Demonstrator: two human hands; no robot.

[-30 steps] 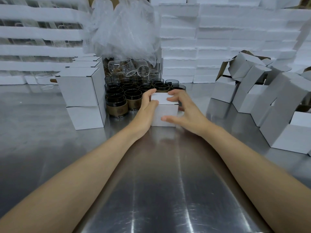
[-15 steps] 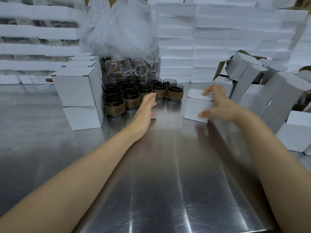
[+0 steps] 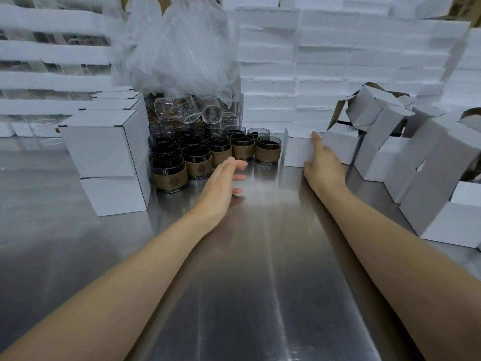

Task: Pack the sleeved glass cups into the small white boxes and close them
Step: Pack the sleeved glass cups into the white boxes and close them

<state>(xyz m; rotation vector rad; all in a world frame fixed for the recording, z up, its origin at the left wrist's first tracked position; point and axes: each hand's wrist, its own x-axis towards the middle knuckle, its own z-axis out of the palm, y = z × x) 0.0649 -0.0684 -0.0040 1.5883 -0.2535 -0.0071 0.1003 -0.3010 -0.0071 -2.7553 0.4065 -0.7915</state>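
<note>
Steel table (image 3: 247,282) — left hand (image 3: 221,183) blurred, right hand (image 3: 322,162) covers white box (image 3: 296,152) edge.

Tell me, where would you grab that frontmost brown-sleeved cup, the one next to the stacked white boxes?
Probably the brown sleeve of the frontmost cup, approached from the front and slightly above. It stands upright with its near side free, while other cups crowd behind and right and the stacked boxes stand at its left.

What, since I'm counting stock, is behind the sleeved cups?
Visible: clear bare glasses, some tipped, beneath a crumpled plastic bag. How many stand farther back is hidden by the cups and plastic.
</note>
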